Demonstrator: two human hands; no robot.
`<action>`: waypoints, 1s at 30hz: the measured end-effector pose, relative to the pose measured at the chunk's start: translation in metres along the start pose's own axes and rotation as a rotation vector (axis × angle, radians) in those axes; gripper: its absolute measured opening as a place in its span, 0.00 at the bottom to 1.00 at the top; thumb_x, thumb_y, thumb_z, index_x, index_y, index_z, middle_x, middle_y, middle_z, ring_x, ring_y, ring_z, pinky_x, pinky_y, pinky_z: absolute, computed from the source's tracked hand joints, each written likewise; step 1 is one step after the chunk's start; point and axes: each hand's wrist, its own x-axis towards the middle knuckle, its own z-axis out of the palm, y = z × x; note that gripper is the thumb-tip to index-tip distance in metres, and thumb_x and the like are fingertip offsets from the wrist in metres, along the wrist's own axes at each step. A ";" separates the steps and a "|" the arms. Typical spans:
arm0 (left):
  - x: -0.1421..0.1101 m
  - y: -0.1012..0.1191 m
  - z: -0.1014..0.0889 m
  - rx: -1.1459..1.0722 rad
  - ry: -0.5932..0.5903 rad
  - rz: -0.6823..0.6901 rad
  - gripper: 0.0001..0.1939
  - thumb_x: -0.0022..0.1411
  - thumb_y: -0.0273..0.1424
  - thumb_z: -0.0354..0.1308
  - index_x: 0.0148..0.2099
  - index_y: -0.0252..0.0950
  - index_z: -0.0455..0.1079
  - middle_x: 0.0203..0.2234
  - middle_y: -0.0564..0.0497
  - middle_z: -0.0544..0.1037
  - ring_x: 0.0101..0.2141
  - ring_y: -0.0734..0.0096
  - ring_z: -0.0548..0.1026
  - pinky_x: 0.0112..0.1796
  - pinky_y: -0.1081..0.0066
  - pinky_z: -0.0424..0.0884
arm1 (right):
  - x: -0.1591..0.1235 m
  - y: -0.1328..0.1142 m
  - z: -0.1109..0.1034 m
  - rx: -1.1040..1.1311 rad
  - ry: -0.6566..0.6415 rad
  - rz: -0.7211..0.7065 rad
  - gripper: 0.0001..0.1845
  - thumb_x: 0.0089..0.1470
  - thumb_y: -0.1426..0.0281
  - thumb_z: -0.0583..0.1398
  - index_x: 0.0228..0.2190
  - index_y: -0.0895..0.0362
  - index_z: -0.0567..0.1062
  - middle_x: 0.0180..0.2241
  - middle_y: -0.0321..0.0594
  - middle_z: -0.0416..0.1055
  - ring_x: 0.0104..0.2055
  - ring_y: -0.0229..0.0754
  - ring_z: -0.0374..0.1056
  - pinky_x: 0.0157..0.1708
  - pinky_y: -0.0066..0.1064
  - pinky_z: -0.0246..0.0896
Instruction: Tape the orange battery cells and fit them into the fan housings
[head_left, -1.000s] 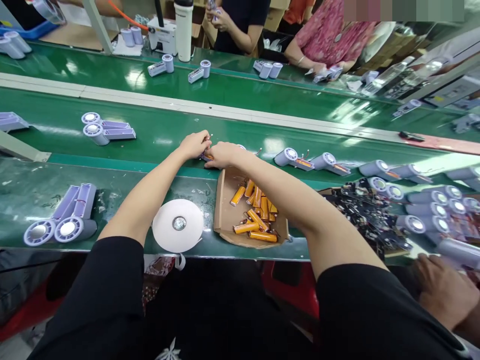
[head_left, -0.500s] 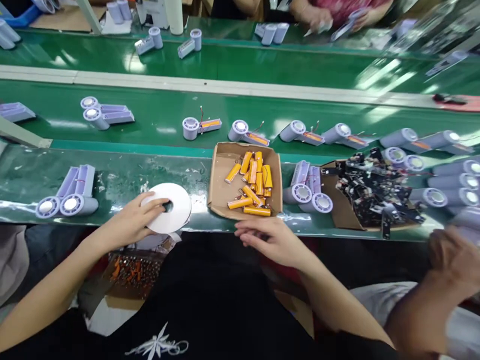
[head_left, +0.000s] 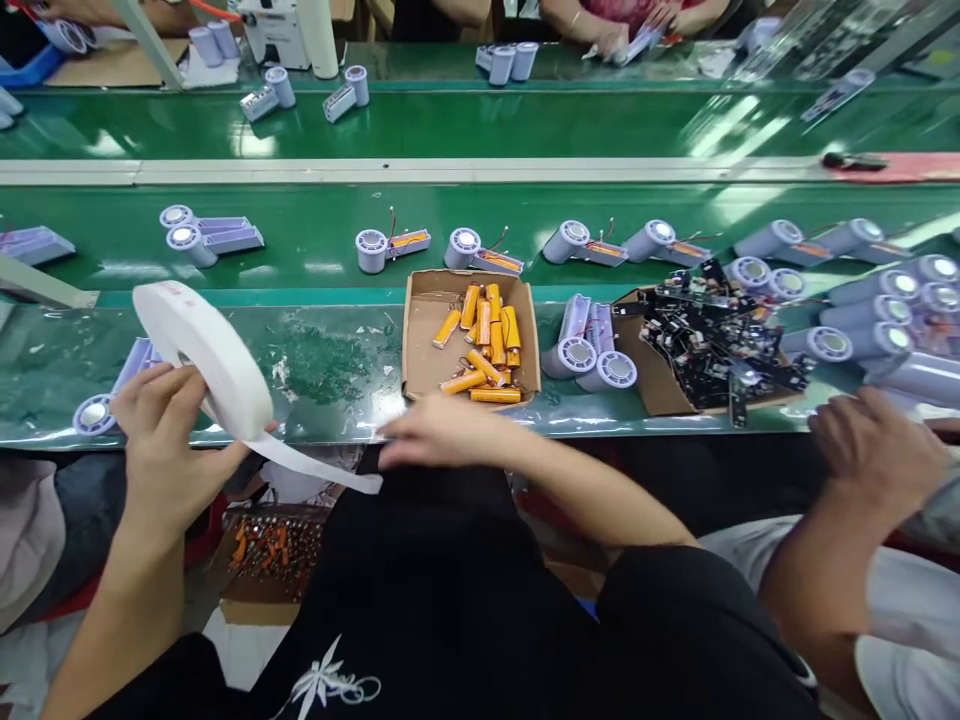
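My left hand (head_left: 169, 430) grips a roll of white tape (head_left: 217, 365), raised on edge above the bench with fingers through its core. A loose strip (head_left: 322, 468) of the tape hangs off to the right, its free end near my right hand (head_left: 431, 432). My right hand is blurred, its fingers stretched out to the left just above that end, with a small gap between them. Behind it is a cardboard tray (head_left: 420, 375) of orange-wrapped battery cells (head_left: 487, 322). Partly behind my left wrist lies a lilac fan housing (head_left: 96, 412).
Lilac housings (head_left: 371, 250) with wired orange cells line the green belt (head_left: 300, 215). A box of black circuit parts (head_left: 712, 335) stands right of two more housings (head_left: 592, 350). A co-worker's hand (head_left: 874, 440) is at the right. Below the bench is a carton (head_left: 259, 605) of small parts.
My left hand has lifted the tape roll off the bench and turned it on edge, moving left. A strip now hangs loose. My right hand has moved left towards its end.
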 end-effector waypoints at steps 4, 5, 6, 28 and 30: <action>-0.003 0.017 0.017 0.132 -0.072 0.213 0.37 0.61 0.29 0.73 0.70 0.46 0.69 0.56 0.39 0.80 0.63 0.36 0.69 0.63 0.37 0.70 | 0.005 0.056 -0.063 -0.421 0.145 0.391 0.25 0.73 0.65 0.60 0.67 0.51 0.78 0.55 0.54 0.84 0.54 0.56 0.79 0.46 0.39 0.68; -0.002 0.022 0.025 0.128 -0.106 0.227 0.37 0.61 0.27 0.71 0.70 0.45 0.69 0.56 0.39 0.80 0.63 0.36 0.68 0.62 0.39 0.70 | 0.010 0.066 -0.072 -0.498 0.060 0.442 0.24 0.70 0.65 0.63 0.65 0.52 0.80 0.57 0.55 0.83 0.56 0.59 0.79 0.46 0.40 0.68; -0.002 0.027 0.033 0.118 -0.139 0.233 0.37 0.61 0.25 0.69 0.71 0.44 0.69 0.56 0.39 0.80 0.63 0.37 0.68 0.63 0.40 0.70 | 0.015 0.074 -0.078 -0.548 -0.023 0.470 0.22 0.68 0.65 0.64 0.61 0.53 0.83 0.57 0.57 0.82 0.57 0.61 0.78 0.47 0.40 0.68; 0.000 0.066 0.042 0.135 -0.264 0.302 0.38 0.69 0.26 0.64 0.77 0.54 0.65 0.56 0.46 0.83 0.57 0.43 0.69 0.63 0.40 0.66 | -0.020 0.008 0.033 1.179 0.712 0.153 0.40 0.50 0.47 0.77 0.57 0.53 0.79 0.52 0.46 0.86 0.58 0.54 0.83 0.64 0.49 0.78; 0.003 0.068 0.041 0.147 -0.239 0.314 0.39 0.69 0.27 0.64 0.77 0.58 0.64 0.55 0.48 0.83 0.56 0.43 0.68 0.67 0.35 0.62 | -0.024 0.011 0.013 1.193 0.588 0.116 0.34 0.46 0.49 0.79 0.48 0.55 0.82 0.48 0.44 0.87 0.58 0.54 0.83 0.66 0.49 0.77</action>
